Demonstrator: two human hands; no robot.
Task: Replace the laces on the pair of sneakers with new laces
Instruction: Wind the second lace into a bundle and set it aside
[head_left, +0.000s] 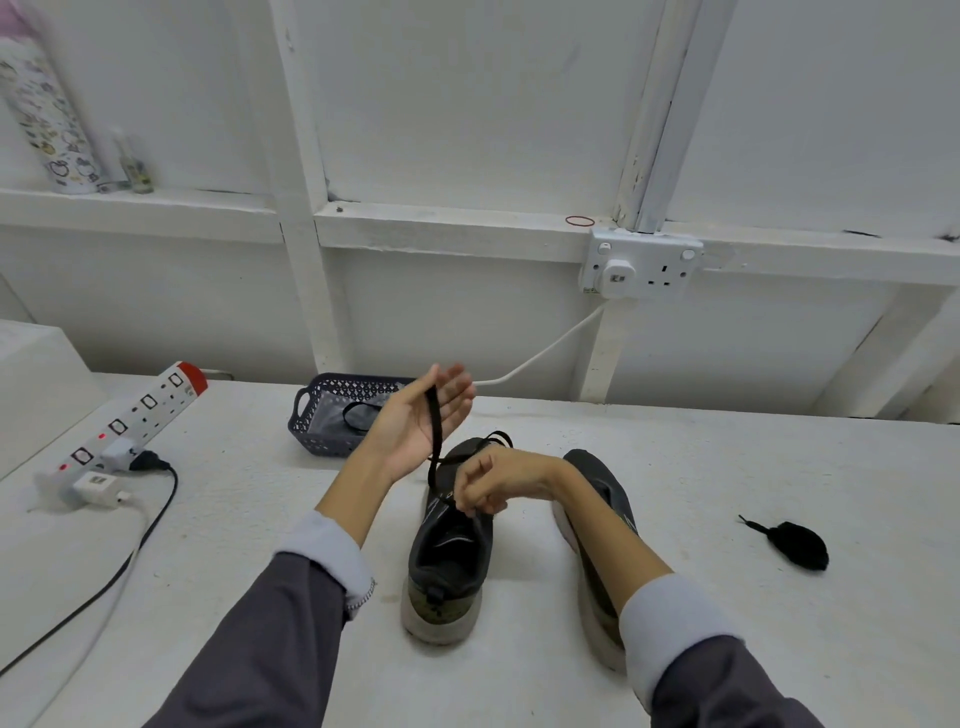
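Two dark sneakers stand on the white table, toes pointing away from me. My left hand (415, 421) is raised above the left sneaker (447, 566), palm turned up, pinching a black lace (435, 441) at thumb and forefinger. The lace hangs down from there to the shoe's eyelets. My right hand (485, 486) reaches across, its fingers curled and pinching the lace at the shoe's tongue. The right sneaker (605, 493) is partly hidden behind my right forearm. A bundled black lace (795, 543) lies on the table to the right.
A dark plastic basket (317, 434) behind the shoes holds another black lace and a clear bag. A power strip (130, 415) with chargers and cables lies at the left. A wall socket (641, 265) and a white cable are on the wall behind.
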